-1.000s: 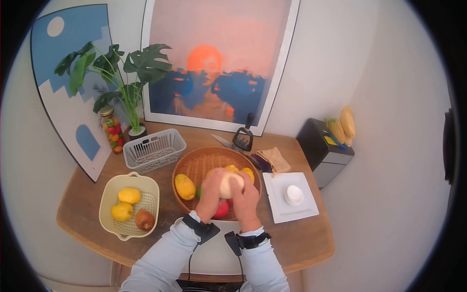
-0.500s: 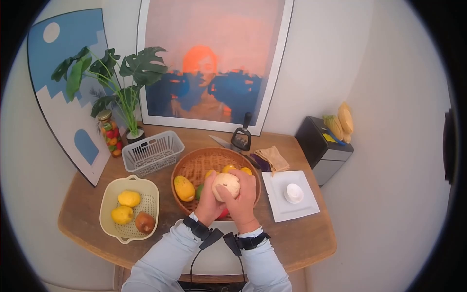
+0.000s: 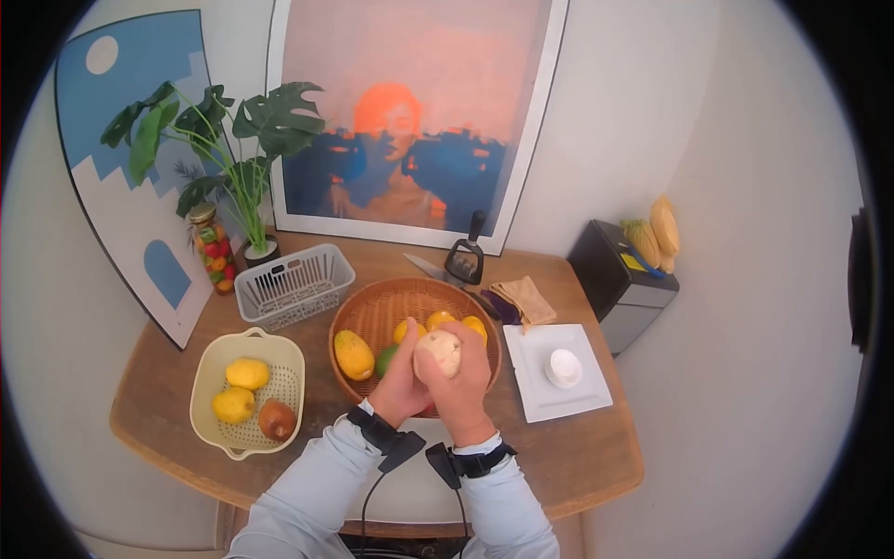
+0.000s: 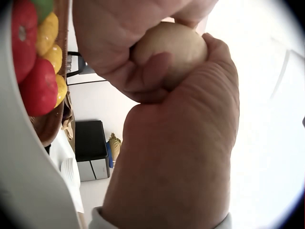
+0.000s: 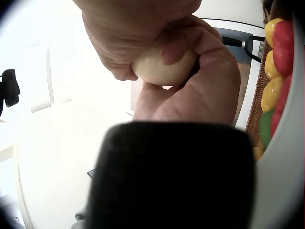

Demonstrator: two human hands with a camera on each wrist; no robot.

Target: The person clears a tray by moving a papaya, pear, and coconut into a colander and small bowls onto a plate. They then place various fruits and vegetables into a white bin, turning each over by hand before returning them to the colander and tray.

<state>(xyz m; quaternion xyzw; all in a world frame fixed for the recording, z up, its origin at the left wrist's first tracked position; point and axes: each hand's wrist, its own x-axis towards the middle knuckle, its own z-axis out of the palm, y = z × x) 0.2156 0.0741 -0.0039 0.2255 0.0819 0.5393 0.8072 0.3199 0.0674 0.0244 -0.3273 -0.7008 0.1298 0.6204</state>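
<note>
Both hands hold a pale cream, round vegetable (image 3: 438, 352) over the front part of the wicker basket (image 3: 372, 303). Its exact kind is not clear; small marks show on its top. My left hand (image 3: 400, 384) cups it from the left. From the other side my right hand (image 3: 464, 387) wraps round it, thumb across its front. In the left wrist view, fingers of both hands curl about the pale vegetable (image 4: 183, 45). Below, the basket holds a yellow mango-like fruit (image 3: 354, 356), several smaller yellow fruits, a green one and red ones, partly hidden by the hands.
At the left stands a cream colander (image 3: 207, 391) with two yellow fruits and a brown onion (image 3: 277, 420). Behind it is a grey basket (image 3: 293, 284). A square white plate (image 3: 591, 387) with small white dishes (image 3: 563, 368) lies right. A knife (image 3: 426, 266) and peeler-like tool (image 3: 466, 261) lie behind.
The hands have turned the pale vegetable between them, and the right thumb has come round its near side. Both hands stay over the basket. The head view has shifted slightly.
</note>
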